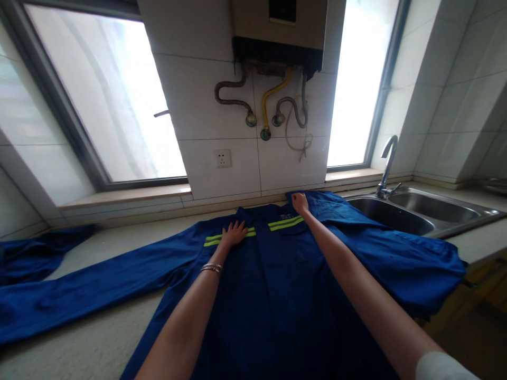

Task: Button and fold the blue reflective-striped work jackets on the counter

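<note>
"What do we have closest to us?"

"The blue jacket (273,301), spread across the counter (106,338). Its lower front reaches right up to us, beneath our two forearms (186,322). We wear bracelets (212,268) on the left wrist, above the jacket."

"And our hands?"

"Our left hand (234,234) lies flat on the jacket's chest, over a yellow-green stripe (213,240), its fingers spread wide."

"What about our right hand (300,203)?"

"A little farther up, near the jacket's far edge, by the shoulder. We see its fingers curled in against the cloth; whether they pinch any of it, we can't tell."

"What do we find around the jacket?"

"More blue cloth (35,253) to the left, beyond the jacket's outstretched sleeve (99,285). To the jacket's right, the steel sink (451,226), and behind that, the faucet (382,189)."

"And beyond?"

"Behind the jacket we face a tiled wall (190,100) with a socket (222,158). High above the jacket hangs a box (253,24), a yellow hose (264,105) beneath it."
</note>
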A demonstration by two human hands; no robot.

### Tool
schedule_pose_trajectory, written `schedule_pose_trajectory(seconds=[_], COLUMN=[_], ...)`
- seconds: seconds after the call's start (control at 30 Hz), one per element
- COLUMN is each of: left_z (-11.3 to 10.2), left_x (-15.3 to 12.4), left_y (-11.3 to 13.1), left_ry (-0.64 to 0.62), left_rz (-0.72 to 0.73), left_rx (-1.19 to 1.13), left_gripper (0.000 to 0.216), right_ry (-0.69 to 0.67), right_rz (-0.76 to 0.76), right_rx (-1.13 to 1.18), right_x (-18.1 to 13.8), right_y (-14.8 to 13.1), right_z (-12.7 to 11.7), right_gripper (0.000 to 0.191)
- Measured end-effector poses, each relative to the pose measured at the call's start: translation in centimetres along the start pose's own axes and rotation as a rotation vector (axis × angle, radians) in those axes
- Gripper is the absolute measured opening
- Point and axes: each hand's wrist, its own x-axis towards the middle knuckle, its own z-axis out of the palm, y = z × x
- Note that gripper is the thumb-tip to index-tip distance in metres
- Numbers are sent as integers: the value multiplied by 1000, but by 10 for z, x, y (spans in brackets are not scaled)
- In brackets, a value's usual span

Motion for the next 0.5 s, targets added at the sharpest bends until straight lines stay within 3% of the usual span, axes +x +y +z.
schedule_pose_trajectory(seconds=[0.13,0.27,0.5], left_z=[-1,-1,-2], left_x=[-2,-3,-5], left_y=[0,-1,1], left_ry=[7,16,37], left_rz=[4,-21,-42], left_rx=[1,0,-24], left_gripper=[63,62,61], right_ry=[-17,-81,-108], right_rz=[-84,-141,-87], right_rx=[-32,-65,-110], right_x=[20,26,31], right_y=[6,4,8], right_z=[-8,5,24], right_gripper=[47,35,27])
